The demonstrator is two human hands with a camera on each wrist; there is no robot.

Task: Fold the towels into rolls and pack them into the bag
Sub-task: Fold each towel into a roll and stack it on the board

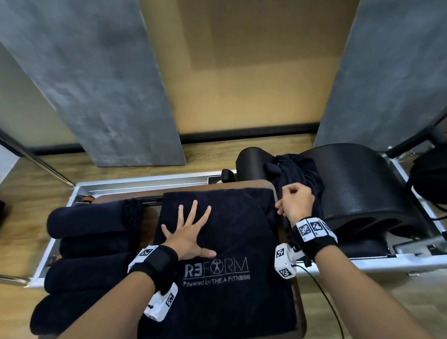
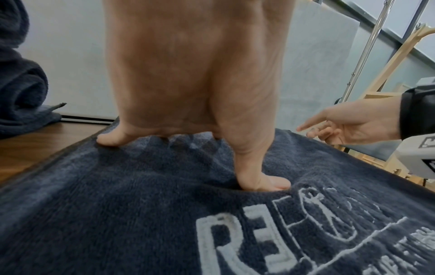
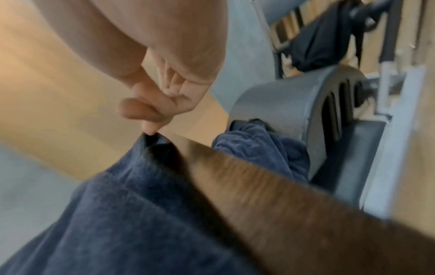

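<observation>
A navy towel (image 1: pixel 224 299) with a white REFORM logo lies flat on a wooden board (image 1: pixel 301 318). My left hand (image 1: pixel 189 236) presses on its far half, palm down and fingers spread; the left wrist view shows that hand (image 2: pixel 188 74) with its thumb (image 2: pixel 266 183) sunk into the towel (image 2: pixel 141 214). My right hand (image 1: pixel 294 202) is curled at the towel's far right edge. In the blurred right wrist view, the right hand (image 3: pixel 160 104) pinches a raised corner of the towel (image 3: pixel 117 214). Several rolled navy towels (image 1: pixel 90 220) lie side by side at the left.
A heap of unfolded navy towels (image 1: pixel 297 170) hangs over a black arched barrel (image 1: pixel 360 183) to the right of the board. A black bag (image 1: pixel 440 173) hangs at the far right. Grey wall panels and a wood floor lie beyond the white metal frame (image 1: pixel 140 182).
</observation>
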